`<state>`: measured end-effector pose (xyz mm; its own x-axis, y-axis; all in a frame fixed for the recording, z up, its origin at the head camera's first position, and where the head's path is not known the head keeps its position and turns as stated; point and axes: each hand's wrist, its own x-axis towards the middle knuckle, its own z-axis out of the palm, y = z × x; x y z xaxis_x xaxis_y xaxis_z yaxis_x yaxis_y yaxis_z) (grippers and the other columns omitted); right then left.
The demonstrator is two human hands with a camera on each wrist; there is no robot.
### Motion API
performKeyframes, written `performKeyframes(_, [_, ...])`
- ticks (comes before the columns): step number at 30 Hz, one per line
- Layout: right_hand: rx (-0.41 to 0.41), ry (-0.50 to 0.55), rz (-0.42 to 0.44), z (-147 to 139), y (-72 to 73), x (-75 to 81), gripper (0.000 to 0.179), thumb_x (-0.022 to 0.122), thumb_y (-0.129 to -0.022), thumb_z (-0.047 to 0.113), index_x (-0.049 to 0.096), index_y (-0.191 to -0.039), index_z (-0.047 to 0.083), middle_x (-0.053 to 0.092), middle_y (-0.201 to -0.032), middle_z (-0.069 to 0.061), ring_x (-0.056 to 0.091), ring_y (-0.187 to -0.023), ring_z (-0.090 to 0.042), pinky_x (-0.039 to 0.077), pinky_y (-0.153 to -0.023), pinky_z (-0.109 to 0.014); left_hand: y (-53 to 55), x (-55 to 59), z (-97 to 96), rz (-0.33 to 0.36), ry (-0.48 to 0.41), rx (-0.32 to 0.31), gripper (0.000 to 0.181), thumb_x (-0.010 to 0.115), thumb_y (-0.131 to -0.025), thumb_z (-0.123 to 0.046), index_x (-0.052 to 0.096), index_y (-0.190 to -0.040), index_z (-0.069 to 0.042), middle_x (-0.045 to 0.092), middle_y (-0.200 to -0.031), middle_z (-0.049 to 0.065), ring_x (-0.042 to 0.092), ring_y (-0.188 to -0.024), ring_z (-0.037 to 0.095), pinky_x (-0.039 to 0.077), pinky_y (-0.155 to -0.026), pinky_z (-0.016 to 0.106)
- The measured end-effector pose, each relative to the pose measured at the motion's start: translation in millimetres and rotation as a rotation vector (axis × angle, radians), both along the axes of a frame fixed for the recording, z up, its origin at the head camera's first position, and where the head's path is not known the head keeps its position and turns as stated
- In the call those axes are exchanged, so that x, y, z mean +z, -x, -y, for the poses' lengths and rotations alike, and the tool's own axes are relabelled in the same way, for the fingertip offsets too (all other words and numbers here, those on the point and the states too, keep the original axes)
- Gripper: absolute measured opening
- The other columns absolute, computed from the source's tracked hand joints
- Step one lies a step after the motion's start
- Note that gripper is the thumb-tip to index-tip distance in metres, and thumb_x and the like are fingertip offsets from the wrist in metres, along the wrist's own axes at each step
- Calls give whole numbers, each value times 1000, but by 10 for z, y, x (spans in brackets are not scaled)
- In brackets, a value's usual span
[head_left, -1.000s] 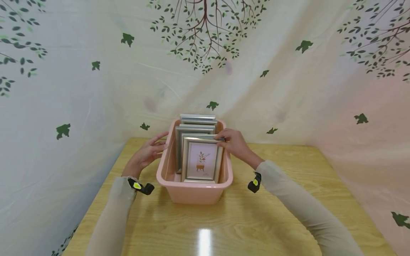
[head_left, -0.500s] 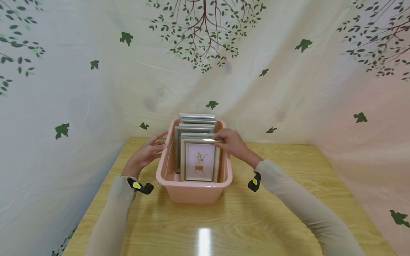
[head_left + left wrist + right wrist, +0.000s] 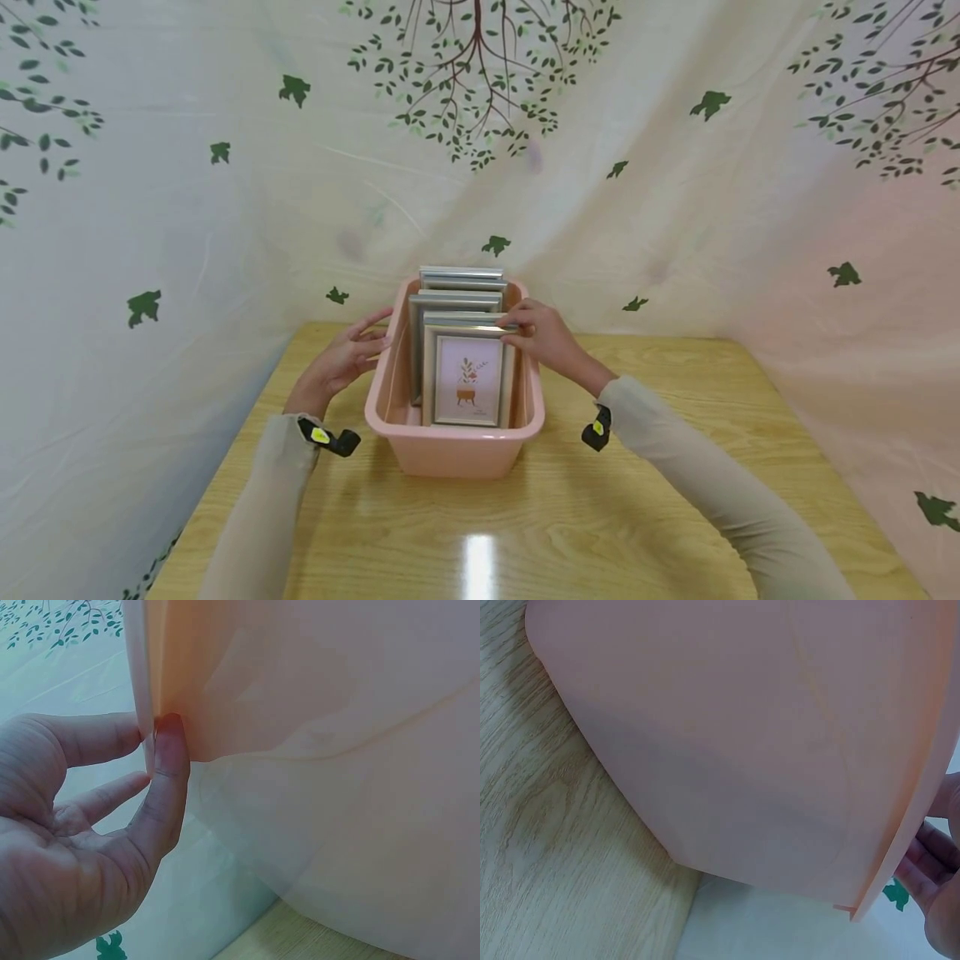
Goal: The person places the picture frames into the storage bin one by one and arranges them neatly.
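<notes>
A pink plastic bin point(image 3: 457, 454) stands on the table, holding several silver picture frames upright in a row. The front picture frame point(image 3: 467, 379) has a potted plant print and leans back on the ones behind. At its upper right corner my right hand point(image 3: 547, 335) pinches the frame between thumb and fingers. In the right wrist view, the bin's side hides most of the right hand point(image 3: 937, 862) and all of the frame. My left hand point(image 3: 341, 367) holds the bin's left rim, thumb and fingers on either side of the lip point(image 3: 140, 675) in the left wrist view.
A pale wood table point(image 3: 637, 500) lies under the bin. Behind it hangs a light curtain point(image 3: 315, 208) printed with leaves and branches, close to the table's back edge.
The front picture frame has shifted slightly left, closer in line with the frames behind, along with my right hand. My left hand has stayed on the rim.
</notes>
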<state>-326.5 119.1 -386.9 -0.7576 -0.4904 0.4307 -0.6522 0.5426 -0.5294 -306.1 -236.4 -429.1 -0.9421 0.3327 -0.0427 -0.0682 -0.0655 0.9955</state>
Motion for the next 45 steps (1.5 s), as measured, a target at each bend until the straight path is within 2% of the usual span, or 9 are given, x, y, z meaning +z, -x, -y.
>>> performKeyframes(8, [-25,-1,-5,0,4,-11,20,80,-88,9,79,-107,5,68,-106,-13,55,-90,-23,46,-76,-30,2,4,-7,2,9,6,66,53,-107,-16,21,-164,-18,48,-145,15,63,-116,10,57,-92,24])
performKeyframes(17, [-32,30,-57,-20,30,-51,20,81,-86,7,79,-106,5,69,-103,-12,56,-89,-23,46,-76,-31,7,4,-20,18,-38,16,66,52,-106,-9,21,-164,-15,60,-125,-2,67,-111,9,59,-88,23])
performKeyframes(24, [-30,43,-64,-41,31,-50,22,81,-85,5,78,-106,4,69,-100,-12,58,-87,-24,49,-76,-32,14,8,-24,19,-33,14,66,52,-106,-10,21,-164,-15,60,-126,-2,66,-112,9,58,-89,23])
performKeyframes(31, [-40,51,-47,-85,37,-26,22,82,-86,8,78,-107,3,69,-106,-13,62,-93,-26,56,-83,-39,19,7,-21,18,-28,16,66,53,-106,-10,21,-164,-15,59,-125,-3,66,-109,7,58,-89,24])
performKeyframes(35, [-51,54,-5,-142,33,-6,23,80,-88,10,77,-110,3,69,-109,-14,64,-99,-28,59,-90,-45,18,25,-17,19,-8,18,67,55,-106,-13,21,-164,-16,58,-128,0,65,-110,7,58,-90,24])
performKeyframes(39, [-74,55,14,-221,18,20,23,76,-92,12,76,-113,2,69,-113,-15,65,-104,-31,58,-90,-48,19,22,-16,16,15,24,67,56,-106,-16,22,-164,-18,55,-135,5,65,-111,7,58,-91,24])
performKeyframes(45, [-119,87,14,-415,68,-1,26,73,-95,16,75,-117,2,70,-115,-16,65,-107,-31,58,-89,-49,-7,27,-26,-18,96,36,65,56,-106,-21,25,-163,-18,45,-152,20,62,-115,8,56,-93,27])
